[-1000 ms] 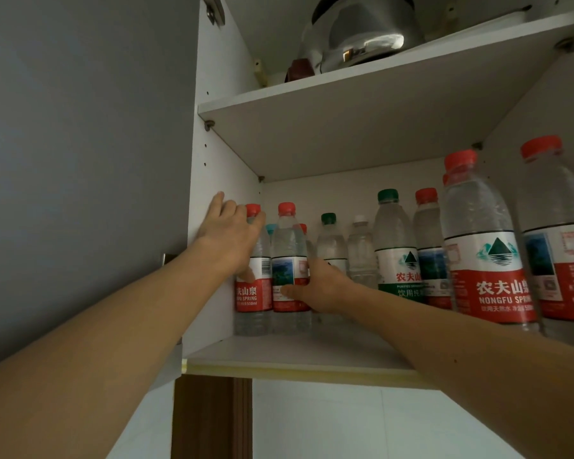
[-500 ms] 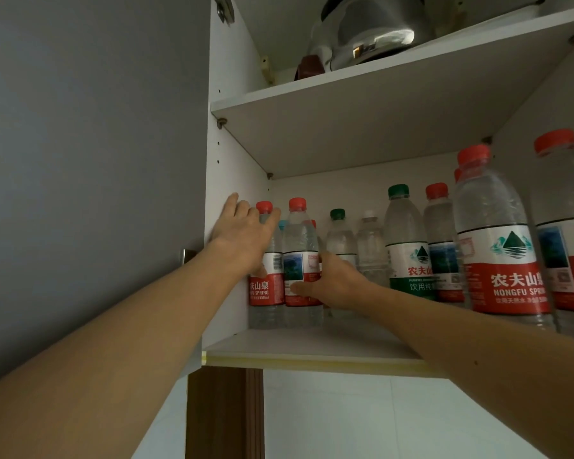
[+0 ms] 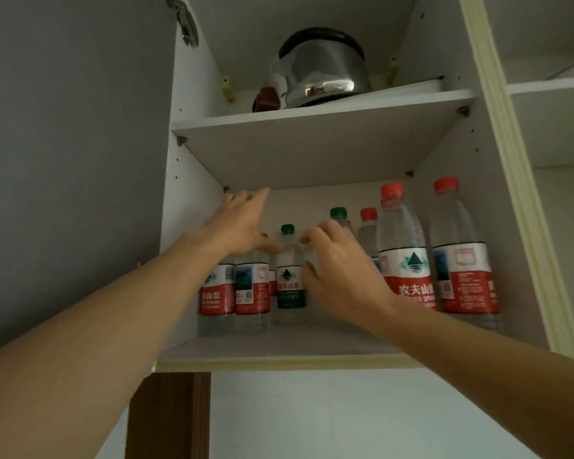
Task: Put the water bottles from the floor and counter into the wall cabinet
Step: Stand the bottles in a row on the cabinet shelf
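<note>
Grey cabinet door (image 3: 70,144) fills the left of the frame; dark wood panel (image 3: 168,415) lower centre — pale wall (image 3: 328,419) beside it; cream-trimmed open shelving (image 3: 550,127) at right.

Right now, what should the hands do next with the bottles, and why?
Probably draw both hands back out. The left hand and right hand hold nothing, and the bottles, like the green-label bottle, already stand upright on the lower shelf.
</note>
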Demonstrator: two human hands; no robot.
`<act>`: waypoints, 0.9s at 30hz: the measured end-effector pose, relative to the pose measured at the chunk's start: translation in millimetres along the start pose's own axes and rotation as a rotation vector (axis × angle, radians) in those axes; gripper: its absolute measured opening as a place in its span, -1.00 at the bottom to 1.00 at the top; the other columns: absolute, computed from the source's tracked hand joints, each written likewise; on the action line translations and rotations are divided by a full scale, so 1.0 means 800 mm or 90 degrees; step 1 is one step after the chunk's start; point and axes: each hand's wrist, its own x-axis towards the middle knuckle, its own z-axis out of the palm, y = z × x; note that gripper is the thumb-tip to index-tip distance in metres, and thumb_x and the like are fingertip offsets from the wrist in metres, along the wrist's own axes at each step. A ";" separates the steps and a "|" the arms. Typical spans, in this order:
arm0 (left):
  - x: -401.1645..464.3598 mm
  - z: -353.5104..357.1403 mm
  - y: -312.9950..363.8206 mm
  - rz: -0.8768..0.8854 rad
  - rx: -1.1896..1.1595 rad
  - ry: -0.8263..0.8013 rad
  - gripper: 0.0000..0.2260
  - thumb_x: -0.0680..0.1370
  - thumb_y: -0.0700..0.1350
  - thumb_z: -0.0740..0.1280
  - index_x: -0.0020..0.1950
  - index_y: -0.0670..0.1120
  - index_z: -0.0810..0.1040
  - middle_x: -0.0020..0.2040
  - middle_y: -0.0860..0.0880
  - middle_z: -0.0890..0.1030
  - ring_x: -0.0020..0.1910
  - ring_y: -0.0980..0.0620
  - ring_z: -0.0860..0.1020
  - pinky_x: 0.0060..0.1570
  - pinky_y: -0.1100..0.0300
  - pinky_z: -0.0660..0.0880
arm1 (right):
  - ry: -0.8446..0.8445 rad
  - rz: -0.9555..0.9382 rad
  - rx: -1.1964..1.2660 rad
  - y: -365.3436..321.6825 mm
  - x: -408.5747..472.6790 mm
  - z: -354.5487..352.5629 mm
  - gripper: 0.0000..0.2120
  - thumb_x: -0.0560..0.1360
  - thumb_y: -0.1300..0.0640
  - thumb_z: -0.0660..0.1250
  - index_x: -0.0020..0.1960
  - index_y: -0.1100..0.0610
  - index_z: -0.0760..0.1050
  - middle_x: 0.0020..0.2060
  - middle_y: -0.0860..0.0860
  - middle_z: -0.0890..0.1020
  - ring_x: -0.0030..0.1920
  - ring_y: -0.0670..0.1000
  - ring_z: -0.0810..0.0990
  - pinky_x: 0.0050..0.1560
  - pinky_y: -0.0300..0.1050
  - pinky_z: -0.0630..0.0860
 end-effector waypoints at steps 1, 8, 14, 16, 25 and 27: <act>0.001 0.003 0.012 0.015 -0.038 -0.005 0.10 0.32 0.26 0.56 0.66 0.09 -0.05 0.63 -0.12 0.13 0.60 -0.18 0.05 0.48 -0.25 0.18 | 0.042 -0.018 -0.033 0.007 -0.007 -0.016 -0.57 0.56 0.11 0.34 0.40 0.10 0.39 0.33 0.05 0.39 0.31 0.06 0.38 0.25 0.03 0.51; 0.000 0.056 0.081 0.077 -0.257 -0.022 0.04 0.36 0.23 0.55 0.65 0.13 -0.04 0.62 -0.05 0.15 0.59 -0.12 0.14 0.48 -0.25 0.25 | 0.216 0.102 -0.055 0.064 -0.070 -0.053 -0.29 0.47 0.18 0.45 0.52 0.06 0.20 0.51 0.14 0.13 0.47 0.20 0.21 0.33 0.21 0.49; 0.017 0.113 0.099 -0.012 -0.489 -0.040 0.02 0.41 0.09 0.57 0.65 0.12 -0.06 0.61 -0.10 0.22 0.53 -0.15 0.30 0.42 -0.24 0.36 | 0.222 0.179 -0.008 0.067 -0.112 -0.020 -0.22 0.54 0.13 0.41 0.61 0.05 0.06 0.54 0.10 0.11 0.49 0.22 0.26 0.25 0.28 0.55; 0.021 0.130 0.100 -0.023 -0.557 -0.058 0.03 0.42 0.07 0.57 0.65 0.11 -0.09 0.60 -0.12 0.23 0.51 -0.16 0.33 0.42 -0.24 0.37 | 0.235 0.181 -0.012 0.067 -0.115 -0.017 -0.23 0.55 0.10 0.40 0.61 0.05 0.05 0.53 0.10 0.12 0.48 0.23 0.30 0.22 0.27 0.58; 0.032 0.170 0.110 -0.002 -0.656 -0.087 -0.26 0.43 -0.04 0.58 0.44 0.18 0.19 0.20 0.15 0.51 0.01 0.23 0.53 -0.25 0.37 0.51 | 0.201 0.305 0.048 0.077 -0.113 -0.019 -0.13 0.44 -0.18 0.49 0.52 -0.17 -0.01 0.48 -0.01 0.27 0.29 0.09 0.51 0.14 0.08 0.58; 0.032 0.168 0.109 0.002 -0.638 -0.086 -0.27 0.43 -0.05 0.58 0.39 0.22 0.16 0.26 0.13 0.50 0.07 0.19 0.55 -0.24 0.37 0.55 | 0.176 0.317 0.067 0.078 -0.112 -0.020 -0.12 0.44 -0.21 0.47 0.55 -0.14 -0.01 0.45 -0.02 0.38 0.31 0.07 0.51 0.20 0.13 0.56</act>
